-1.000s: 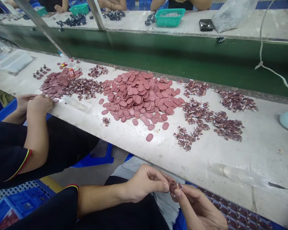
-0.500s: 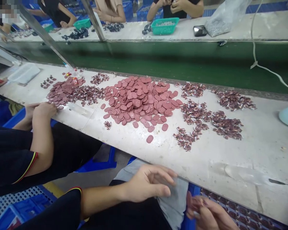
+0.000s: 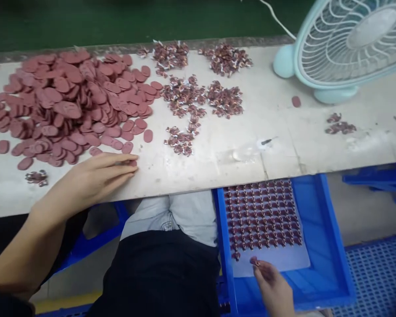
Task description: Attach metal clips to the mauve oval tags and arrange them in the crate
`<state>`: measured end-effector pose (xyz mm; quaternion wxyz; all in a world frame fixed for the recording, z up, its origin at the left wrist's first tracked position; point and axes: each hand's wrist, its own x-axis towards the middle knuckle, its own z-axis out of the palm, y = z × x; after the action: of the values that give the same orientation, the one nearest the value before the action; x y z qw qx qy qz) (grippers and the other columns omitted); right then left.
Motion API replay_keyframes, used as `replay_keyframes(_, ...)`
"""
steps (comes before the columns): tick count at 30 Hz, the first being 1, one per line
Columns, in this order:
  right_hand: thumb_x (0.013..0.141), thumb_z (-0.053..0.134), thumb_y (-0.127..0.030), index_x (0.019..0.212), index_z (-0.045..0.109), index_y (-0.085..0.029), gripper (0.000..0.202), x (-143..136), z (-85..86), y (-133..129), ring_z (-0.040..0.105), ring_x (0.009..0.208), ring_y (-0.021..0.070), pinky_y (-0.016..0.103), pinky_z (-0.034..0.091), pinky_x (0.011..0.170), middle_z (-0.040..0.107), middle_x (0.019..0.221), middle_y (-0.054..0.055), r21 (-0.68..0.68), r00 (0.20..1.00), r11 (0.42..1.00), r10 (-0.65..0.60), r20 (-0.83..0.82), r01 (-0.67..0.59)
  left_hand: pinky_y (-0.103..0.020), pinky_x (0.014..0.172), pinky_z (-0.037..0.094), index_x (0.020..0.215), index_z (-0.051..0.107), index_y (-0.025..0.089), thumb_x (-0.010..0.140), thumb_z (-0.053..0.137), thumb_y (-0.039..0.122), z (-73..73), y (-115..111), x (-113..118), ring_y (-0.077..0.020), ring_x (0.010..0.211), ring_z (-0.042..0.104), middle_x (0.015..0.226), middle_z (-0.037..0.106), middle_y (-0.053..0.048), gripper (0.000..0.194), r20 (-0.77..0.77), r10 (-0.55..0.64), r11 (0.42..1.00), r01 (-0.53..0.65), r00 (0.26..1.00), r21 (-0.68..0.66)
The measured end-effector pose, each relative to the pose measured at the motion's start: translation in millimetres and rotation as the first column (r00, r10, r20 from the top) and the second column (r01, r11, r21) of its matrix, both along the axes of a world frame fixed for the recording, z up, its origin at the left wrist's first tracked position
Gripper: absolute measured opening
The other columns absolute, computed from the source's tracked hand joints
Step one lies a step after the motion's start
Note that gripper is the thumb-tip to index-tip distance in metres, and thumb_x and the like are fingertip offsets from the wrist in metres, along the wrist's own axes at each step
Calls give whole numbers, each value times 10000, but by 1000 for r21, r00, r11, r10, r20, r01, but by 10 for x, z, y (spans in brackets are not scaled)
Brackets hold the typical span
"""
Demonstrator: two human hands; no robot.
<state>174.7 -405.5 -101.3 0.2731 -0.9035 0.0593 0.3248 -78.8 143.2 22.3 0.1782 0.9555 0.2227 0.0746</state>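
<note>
My left hand [image 3: 92, 178] reaches over the table's front edge, its fingertips pressed around a reddish oval disc [image 3: 133, 163] that shows only in part. Just behind it spreads a large heap of similar oval discs [image 3: 66, 105]. Low on the right, my right hand [image 3: 273, 286] pinches a small reddish-brown piece [image 3: 254, 260] over the blue crate [image 3: 326, 246]. Inside the crate, rows of small assembled brown pieces [image 3: 264, 215] stand on a white sheet [image 3: 284, 259]. The held piece is just below the last row, beside a single piece at the left.
Several piles of small brown parts [image 3: 185, 94] lie mid-table. A clear bottle with a dark needle tip [image 3: 247, 149] rests near the front edge. At the back right stands a pale blue fan [image 3: 346, 48]. A loose disc [image 3: 296, 101] and a few parts [image 3: 340, 125] lie below it.
The view has swung right and down, bringing the fan and crate into sight. My left hand has gone from above my lap to the disc heap; my right hand now holds its piece over the crate.
</note>
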Motion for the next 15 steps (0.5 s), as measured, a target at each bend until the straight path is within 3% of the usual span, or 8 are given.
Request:
replay_keyframes(4, 714, 771, -598, 827, 786, -356, 268, -181, -285, -93, 849, 974, 420, 629, 649, 969, 886, 870, 43, -114, 989, 982, 144, -40, -148, -452, 1173, 605, 1126, 872, 257, 1080, 685, 402, 39, -32, 56, -197, 1206, 778, 1295, 856, 20, 241, 24, 35, 999, -36, 999, 16)
replay_keyframes(8, 841, 722, -581, 982, 754, -286, 329, -215, -407, -124, 828, 1002, 345, 565, 620, 962, 876, 988, 75, -179, 969, 953, 236, -78, -246, -393, 1077, 645, 1145, 844, 205, 1060, 714, 363, 140, -136, 126, -170, 1137, 776, 1258, 851, 9, 222, 70, 124, 992, -124, 990, -1)
replay_keyframes(12, 831, 729, -549, 952, 739, -292, 285, -314, -427, -168, 822, 993, 324, 537, 603, 965, 868, 945, 45, -169, 945, 934, 292, -145, -314, -322, 866, 680, 1133, 823, 207, 1004, 774, 346, 195, -247, 106, -193, 1120, 762, 1247, 831, 7, 196, 171, 243, 960, -213, 955, -180)
replay_keyframes(15, 835, 750, -497, 918, 751, -298, 216, -466, -407, -162, 827, 959, 306, 503, 599, 923, 864, 889, 19, -125, 922, 927, 322, -215, -353, -353, 864, 682, 1084, 834, 276, 923, 835, 404, 190, -293, 114, -238, 1152, 754, 1228, 823, 37, 206, 223, 316, 918, -238, 922, -317)
